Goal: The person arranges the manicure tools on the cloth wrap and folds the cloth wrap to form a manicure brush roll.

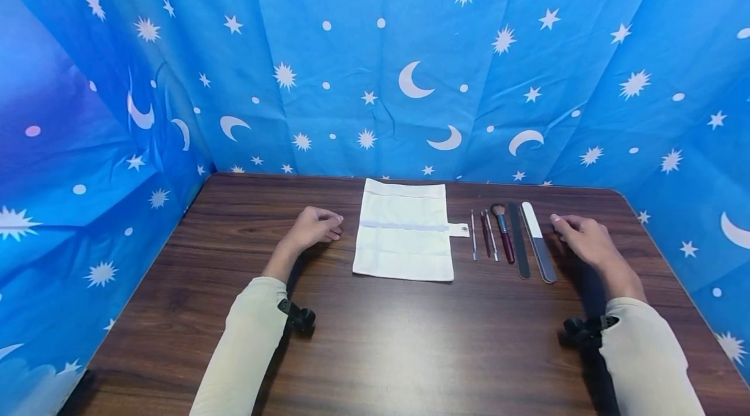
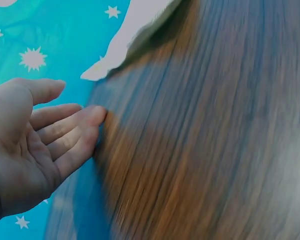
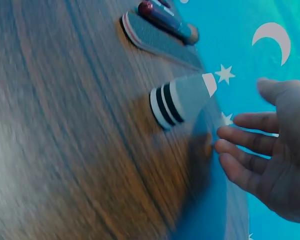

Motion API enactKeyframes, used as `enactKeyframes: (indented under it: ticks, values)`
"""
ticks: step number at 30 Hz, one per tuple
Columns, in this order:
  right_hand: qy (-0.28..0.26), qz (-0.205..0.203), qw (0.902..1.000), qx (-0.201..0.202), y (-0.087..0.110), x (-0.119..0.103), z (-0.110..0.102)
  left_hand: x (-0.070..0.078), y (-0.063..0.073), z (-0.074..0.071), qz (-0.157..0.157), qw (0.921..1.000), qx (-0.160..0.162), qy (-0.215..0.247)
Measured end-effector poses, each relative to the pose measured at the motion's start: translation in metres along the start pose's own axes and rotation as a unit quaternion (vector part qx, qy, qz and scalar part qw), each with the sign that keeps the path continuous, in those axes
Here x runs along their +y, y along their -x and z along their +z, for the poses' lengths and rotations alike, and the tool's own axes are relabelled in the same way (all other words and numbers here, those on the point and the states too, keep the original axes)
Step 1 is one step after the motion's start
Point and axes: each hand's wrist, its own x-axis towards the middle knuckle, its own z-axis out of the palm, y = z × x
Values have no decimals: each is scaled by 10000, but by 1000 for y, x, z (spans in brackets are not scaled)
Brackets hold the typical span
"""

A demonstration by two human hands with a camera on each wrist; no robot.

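Observation:
A white cloth roll-up pouch (image 1: 403,253) lies unfolded on the table, its snap tab (image 1: 459,230) pointing right. My left hand (image 1: 316,226) is just left of the pouch, apart from it, fingers loosely bent around nothing. To the pouch's right, several tools lie in a row: a thin metal tool (image 1: 474,237), a dark slim tool (image 1: 486,237), another metal tool (image 1: 492,240), a makeup brush (image 1: 505,237), a dark nail file (image 1: 518,243) and a white-and-grey nail buffer (image 1: 539,247). My right hand (image 1: 586,241) hovers right of the buffer, holding nothing, fingers relaxed.
The dark wood-grain table (image 1: 398,344) extends toward me, with a bright glare on its front part. A blue curtain (image 1: 351,64) with moons and stars hangs along the back and both sides. Each sleeve carries a black wrist camera (image 1: 301,319).

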Motion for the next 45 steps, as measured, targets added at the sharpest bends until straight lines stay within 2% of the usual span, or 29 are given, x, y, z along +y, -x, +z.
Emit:
enactKeyframes:
  ticks: [3,8,14,24,32,38,45]
  values:
    - [-69,74,9999,-75,1,-3,2,3,-2,9,-354,9986,-80,386]
    - [-316,400,9986,-113,3,-12,5,9,-4,18,-816,9940,-99,716]
    - [-487,884,9947,-177,6,-22,11,15,-9,26,-1102,9894,-64,945]
    - [-163,1210,9925,-70,6,-28,20,14,-20,30,-1239,9873,-97,985]
    - [-221,1390,9900,58,3,-30,24,14,-25,34,-1393,9866,-16,846]
    - [-244,1503,9883,116,3,-31,25,16,-24,40,-1258,9898,144,658]
    - [-249,1575,9871,135,4,-32,26,15,-23,44,-1130,9903,314,740]
